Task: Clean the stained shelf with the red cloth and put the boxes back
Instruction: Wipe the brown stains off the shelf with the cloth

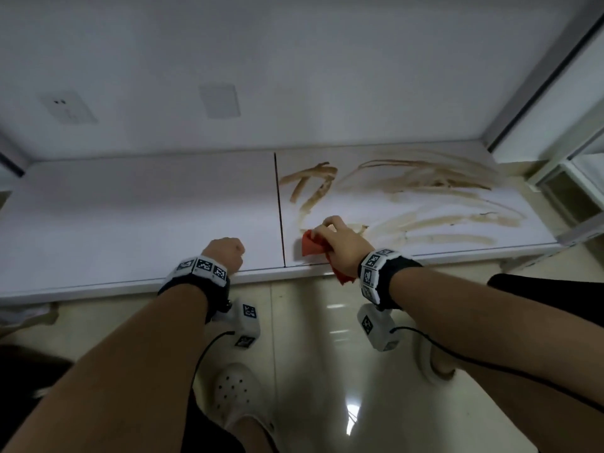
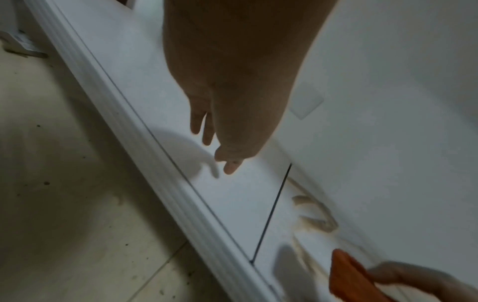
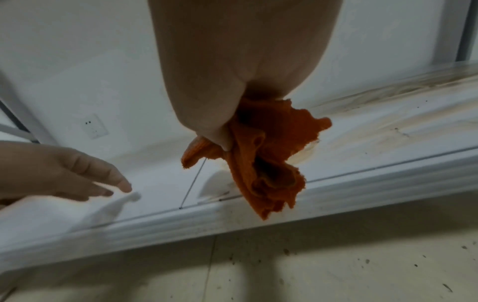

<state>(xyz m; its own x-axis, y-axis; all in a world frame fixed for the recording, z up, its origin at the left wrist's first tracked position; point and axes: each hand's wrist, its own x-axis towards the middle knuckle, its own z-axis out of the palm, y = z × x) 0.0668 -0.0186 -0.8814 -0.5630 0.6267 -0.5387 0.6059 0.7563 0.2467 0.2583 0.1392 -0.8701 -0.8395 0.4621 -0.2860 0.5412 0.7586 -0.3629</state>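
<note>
A long white shelf (image 1: 130, 207) runs low along the wall. Brown smeared stains (image 1: 425, 181) cover its right half. My right hand (image 1: 336, 240) grips a bunched red cloth (image 1: 310, 245) and holds it on the shelf's front part, just right of the dark seam (image 1: 279, 207). In the right wrist view the red cloth (image 3: 266, 159) hangs crumpled from my right hand (image 3: 232, 81) over the shelf's edge. My left hand (image 1: 228, 253) hovers over the unstained left half, fingers relaxed (image 2: 214, 151) and holding nothing. No boxes show in any view.
A wall socket (image 1: 68, 107) and a blank cover plate (image 1: 219, 100) sit on the white wall behind. A grey metal upright (image 1: 539, 76) bounds the shelf at right, with another white frame (image 1: 575, 191) beyond. Below lie the glossy tiled floor (image 1: 310, 354) and my white clog (image 1: 238, 393).
</note>
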